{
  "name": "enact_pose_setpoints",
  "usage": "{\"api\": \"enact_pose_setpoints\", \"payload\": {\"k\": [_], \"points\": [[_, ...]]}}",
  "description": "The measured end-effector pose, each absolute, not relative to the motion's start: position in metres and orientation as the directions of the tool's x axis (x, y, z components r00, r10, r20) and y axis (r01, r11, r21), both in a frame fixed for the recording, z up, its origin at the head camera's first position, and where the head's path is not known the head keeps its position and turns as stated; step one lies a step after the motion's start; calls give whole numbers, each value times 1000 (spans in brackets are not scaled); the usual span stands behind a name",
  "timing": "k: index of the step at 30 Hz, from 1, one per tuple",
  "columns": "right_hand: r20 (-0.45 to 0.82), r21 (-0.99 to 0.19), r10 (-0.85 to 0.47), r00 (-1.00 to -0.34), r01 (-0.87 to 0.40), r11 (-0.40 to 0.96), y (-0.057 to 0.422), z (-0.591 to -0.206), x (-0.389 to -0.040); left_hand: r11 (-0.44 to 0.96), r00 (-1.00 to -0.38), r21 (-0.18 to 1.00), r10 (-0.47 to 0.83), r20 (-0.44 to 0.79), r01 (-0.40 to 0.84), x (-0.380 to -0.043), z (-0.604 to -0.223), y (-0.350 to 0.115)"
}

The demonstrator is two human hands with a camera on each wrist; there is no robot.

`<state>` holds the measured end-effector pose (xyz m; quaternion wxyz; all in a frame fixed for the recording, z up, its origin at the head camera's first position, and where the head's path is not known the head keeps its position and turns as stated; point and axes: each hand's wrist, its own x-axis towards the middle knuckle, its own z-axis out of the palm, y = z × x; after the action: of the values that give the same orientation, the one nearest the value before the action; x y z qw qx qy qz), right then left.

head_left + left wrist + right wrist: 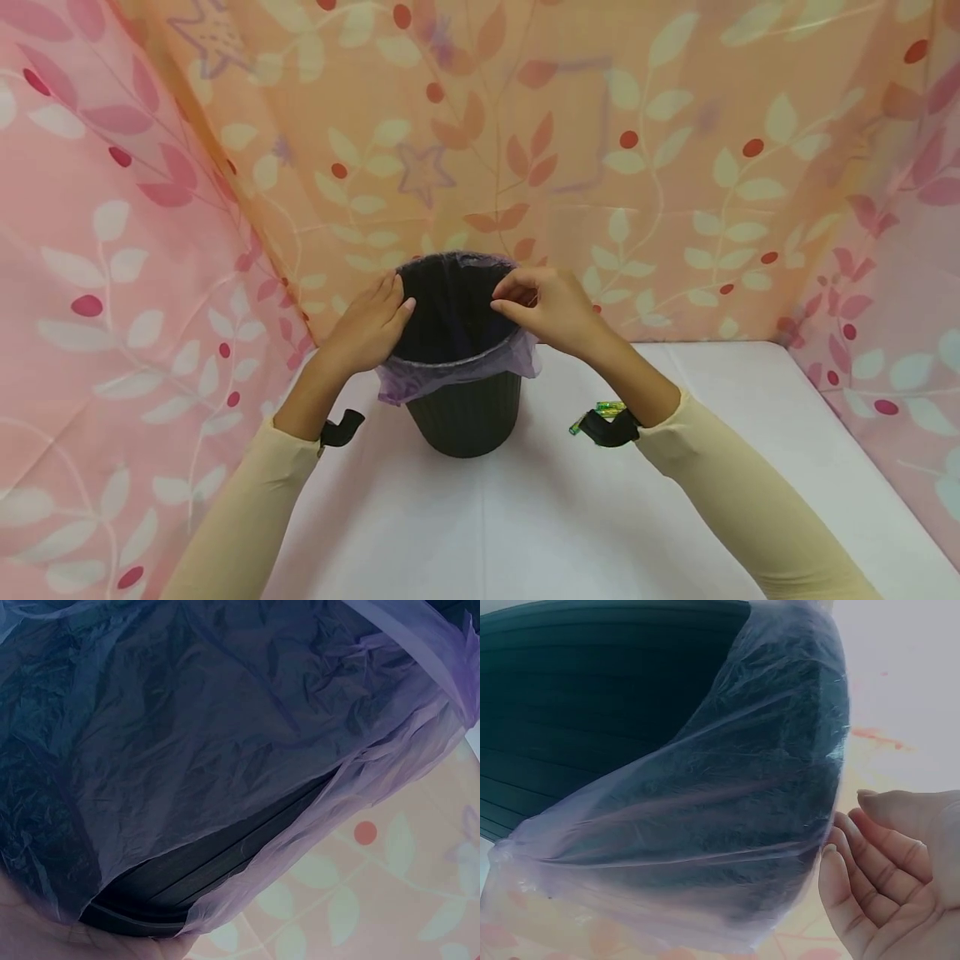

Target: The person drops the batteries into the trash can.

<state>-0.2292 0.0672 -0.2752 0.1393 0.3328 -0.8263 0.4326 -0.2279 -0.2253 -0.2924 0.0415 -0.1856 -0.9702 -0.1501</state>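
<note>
A dark ribbed bin (465, 421) stands on the table, lined with a thin purple plastic bag (491, 367) folded over its rim. The bag hangs loosely down the outside in both wrist views. My left hand (372, 321) rests on the bin's left edge with its fingers extended; the left wrist view shows only part of the palm, against the rim. At the right edge is my right hand (558, 308), its fingers (877, 862) loosely bent beside the bag-covered rim. Nothing is visible between its thumb and fingers. The bottom of the bin is too dark to make out.
Small shiny green-and-yellow wrappers or packets (609, 408) lie on the white table (525, 517), partly hidden behind the right wrist's black camera mount (611, 429). Another black mount (343, 427) sits on the left wrist. Patterned cloth (480, 125) walls surround the table at the back and sides.
</note>
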Motion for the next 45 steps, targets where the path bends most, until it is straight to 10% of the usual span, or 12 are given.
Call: {"api": "enact_pose_setpoints", "payload": {"k": [45], "points": [[434, -651, -312, -845, -534, 540, 147, -355, -173, 893, -927, 253, 343, 154, 372, -228, -294, -225]]}}
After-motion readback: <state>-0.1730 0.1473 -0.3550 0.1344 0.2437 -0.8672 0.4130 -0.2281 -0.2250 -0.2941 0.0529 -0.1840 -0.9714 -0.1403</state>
